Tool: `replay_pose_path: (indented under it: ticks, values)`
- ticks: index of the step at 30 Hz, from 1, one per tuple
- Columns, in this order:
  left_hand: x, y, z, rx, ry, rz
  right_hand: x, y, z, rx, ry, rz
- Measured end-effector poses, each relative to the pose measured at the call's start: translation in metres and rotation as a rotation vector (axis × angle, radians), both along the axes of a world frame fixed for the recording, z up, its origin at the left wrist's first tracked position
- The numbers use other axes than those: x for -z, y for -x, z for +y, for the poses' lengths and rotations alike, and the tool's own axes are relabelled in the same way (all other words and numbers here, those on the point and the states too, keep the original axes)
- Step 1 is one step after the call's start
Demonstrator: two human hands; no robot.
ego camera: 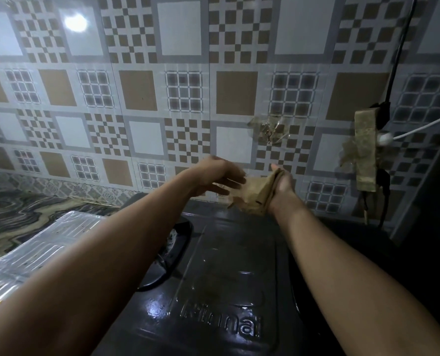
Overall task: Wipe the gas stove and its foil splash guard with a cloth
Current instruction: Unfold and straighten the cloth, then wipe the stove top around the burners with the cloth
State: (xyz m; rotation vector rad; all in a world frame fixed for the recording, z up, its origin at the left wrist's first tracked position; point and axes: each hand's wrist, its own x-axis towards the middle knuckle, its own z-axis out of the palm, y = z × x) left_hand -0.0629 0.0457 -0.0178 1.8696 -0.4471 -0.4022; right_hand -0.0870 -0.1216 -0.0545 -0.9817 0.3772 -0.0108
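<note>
Here I am holding the cloth (pixel 258 195) clenched in my right hand (pixel 283 183) above the stove (pixel 226 265), my left hand (pixel 218 176) hanging released beside it.

Location: domestic kitchen. Indicators: black gas stove (pixel 221 286) with embossed brand lettering, ribbed foil splash guard (pixel 33 255) beside it, marble-pattern tabletop (pixel 21 217), patterned tiled wall (pixel 162 98) behind.
</note>
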Motion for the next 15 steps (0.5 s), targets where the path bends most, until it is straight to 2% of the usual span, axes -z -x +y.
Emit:
replay_pose_path:
  ticks: [2, 4, 6, 9, 12, 15]
  values:
    - [0.015, -0.009, 0.015, -0.225, -0.052, -0.120, 0.006, -0.004, -0.001, 0.030, 0.233, -0.029]
    - [0.036, -0.020, 0.036, -0.402, -0.245, -0.271, 0.017, -0.008, 0.004, -0.036, 0.581, -0.071]
    - [0.056, -0.024, 0.058, -0.491, -0.479, -0.379, 0.035, -0.013, 0.014, -0.207, 0.883, -0.152]
    - [0.082, -0.024, 0.091, -0.554, -0.763, -0.425, 0.066, -0.021, 0.025, -0.406, 1.277, -0.115]
    - [0.101, -0.024, 0.121, -0.523, -0.965, -0.453, 0.090, -0.024, 0.024, -0.580, 1.772, -0.098]
    - [0.118, -0.025, 0.139, -0.492, -1.057, -0.444, 0.106, -0.029, 0.022, -0.656, 1.926, -0.088]
